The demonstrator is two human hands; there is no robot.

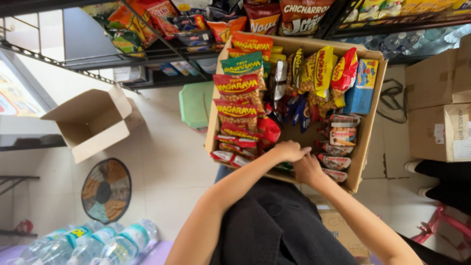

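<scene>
Cardboard box packed with snack packets.
Red peanut bags are stacked leftward; left hand and right hand are curled inside, grip contents hidden.

Bright, even daylight, strongest at left by pale wall. Shadows soft, faint. Mild glare on glossy snack packets. Wide-angle bend at frame edges; shelf rails curve. Water bottles bottom-left slightly soft. Centre sharp.

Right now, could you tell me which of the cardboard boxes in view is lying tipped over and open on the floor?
The tipped cardboard box at left, on the floor beside the fan, open side showing. The snack-filled box sits upright under both hands.
</scene>
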